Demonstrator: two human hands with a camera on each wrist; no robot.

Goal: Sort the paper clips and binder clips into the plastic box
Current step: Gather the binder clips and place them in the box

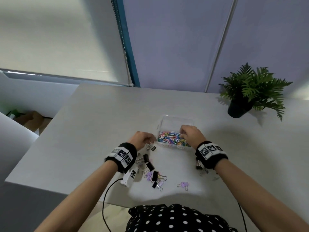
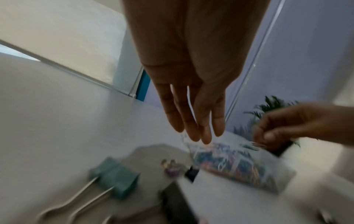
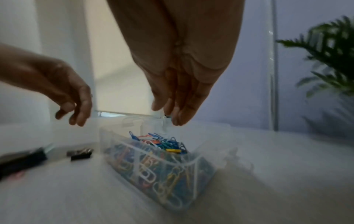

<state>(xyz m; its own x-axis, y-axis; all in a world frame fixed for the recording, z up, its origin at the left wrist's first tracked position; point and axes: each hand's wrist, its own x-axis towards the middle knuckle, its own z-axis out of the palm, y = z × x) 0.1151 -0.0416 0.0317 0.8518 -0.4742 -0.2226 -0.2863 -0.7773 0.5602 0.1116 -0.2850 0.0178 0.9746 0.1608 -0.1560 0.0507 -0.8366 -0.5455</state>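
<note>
A clear plastic box [image 1: 191, 122] sits mid-table. Its near compartment is full of coloured paper clips [image 1: 171, 138], also seen in the right wrist view as paper clips [image 3: 159, 165]; the far compartment looks bare. My right hand [image 1: 182, 134] hovers over the box's right side and pinches a paper clip [image 2: 255, 145] at its fingertips [image 3: 175, 119]. My left hand [image 1: 149, 140] hangs just left of the box with relaxed fingers [image 2: 197, 128] and holds nothing. Black, purple and teal binder clips [image 1: 151, 170] lie scattered below it.
A potted fern [image 1: 250, 91] stands at the table's back right. One purple binder clip [image 1: 183, 185] lies alone near the front edge, and more binder clips [image 1: 199, 164] sit under my right wrist. A black cable [image 1: 107, 198] trails off the front left.
</note>
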